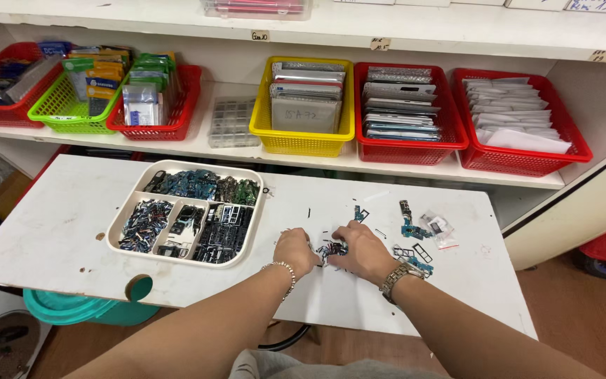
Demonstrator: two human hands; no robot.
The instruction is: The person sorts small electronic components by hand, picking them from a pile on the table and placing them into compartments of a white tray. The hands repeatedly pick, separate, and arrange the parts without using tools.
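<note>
White shelving runs behind a white table [50, 231] whose top carries a cream sorting tray [257, 210] with four compartments, all filled with small dark electronic parts, blue and black.

Near the table's middle lies a little pile of small parts [332, 248], a tangle of dark blue and black bits with thin strips. More loose parts [411, 230] lie just to its right, beside a small clear bag [439, 228] with a red edge.

On the shelf stand baskets: a red one [8, 112] at far left, a green one [57, 112] holding packets, another red one [177, 112], a yellow basket [303, 140] of grey flat packs, then two red baskets [457, 133] of silver and white envelopes. A clear plastic box [231, 123] sits between the red and yellow ones. Small paper labels [261, 35] are stuck on the shelf edge above.

Both forearms reach in from below. The left hand [294, 250], with a bead bracelet at the wrist, and the right hand [363, 251], wearing a metal watch, rest palm down, fingers curled, fingertips meeting at the pile; whether either pinches a piece cannot be told.
</note>
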